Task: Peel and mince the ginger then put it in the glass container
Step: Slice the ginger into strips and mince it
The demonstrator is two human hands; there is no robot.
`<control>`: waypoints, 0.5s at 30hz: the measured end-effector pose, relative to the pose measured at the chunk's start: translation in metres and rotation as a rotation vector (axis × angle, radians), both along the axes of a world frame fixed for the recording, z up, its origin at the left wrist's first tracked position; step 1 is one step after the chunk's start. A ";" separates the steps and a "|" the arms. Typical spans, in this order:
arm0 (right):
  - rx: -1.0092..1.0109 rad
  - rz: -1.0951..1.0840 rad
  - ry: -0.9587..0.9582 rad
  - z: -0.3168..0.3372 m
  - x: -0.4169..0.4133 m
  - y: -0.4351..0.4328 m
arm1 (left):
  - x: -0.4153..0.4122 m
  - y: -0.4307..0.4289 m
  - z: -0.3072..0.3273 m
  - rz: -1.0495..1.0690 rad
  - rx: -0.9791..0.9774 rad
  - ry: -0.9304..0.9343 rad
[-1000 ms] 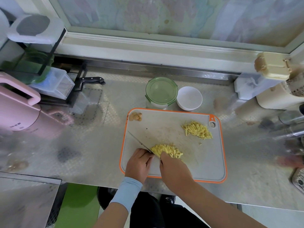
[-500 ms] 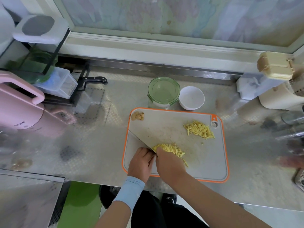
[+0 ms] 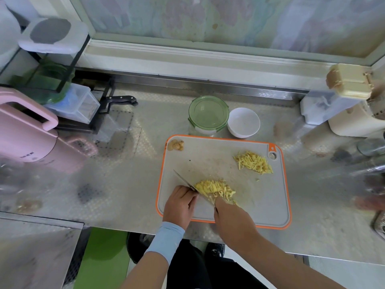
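Note:
An orange-rimmed grey cutting board (image 3: 208,159) lies on the steel counter. On it are two heaps of yellow ginger strips: one (image 3: 253,162) at the board's back right, another (image 3: 214,188) near the front. My right hand (image 3: 233,220) grips the handle of a knife (image 3: 184,180), whose blade runs diagonally to the back left along the near heap's left end. My left hand (image 3: 180,203) sits left of the blade, its curled fingers against the blade's back. Ginger peel scraps (image 3: 176,145) lie in the board's back left corner. The glass container (image 3: 208,115), closed with a green lid, stands behind the board.
A white bowl (image 3: 243,122) stands right of the container. A pink appliance (image 3: 25,132) and a rack with a black-handled knife (image 3: 121,99) fill the left side. Cream and clear boxes (image 3: 350,101) crowd the back right.
Both hands stay at the near ginger heap. The knife blade has shifted slightly along the heap's left end while chopping.

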State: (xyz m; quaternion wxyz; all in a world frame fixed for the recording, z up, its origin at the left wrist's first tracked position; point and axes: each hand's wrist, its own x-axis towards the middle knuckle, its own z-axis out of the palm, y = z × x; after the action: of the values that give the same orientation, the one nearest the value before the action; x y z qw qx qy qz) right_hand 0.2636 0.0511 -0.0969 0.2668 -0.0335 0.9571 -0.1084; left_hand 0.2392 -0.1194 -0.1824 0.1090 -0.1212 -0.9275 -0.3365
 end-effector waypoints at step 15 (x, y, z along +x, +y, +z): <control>-0.113 -0.043 -0.007 -0.002 -0.025 -0.024 | 0.000 0.002 0.005 0.012 -0.057 0.029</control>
State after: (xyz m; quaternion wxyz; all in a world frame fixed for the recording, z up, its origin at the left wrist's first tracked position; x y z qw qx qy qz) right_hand 0.2388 0.0270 -0.0987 0.2656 -0.0276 0.9489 -0.1682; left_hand 0.2387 -0.1176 -0.1776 0.1207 -0.1237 -0.9357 -0.3075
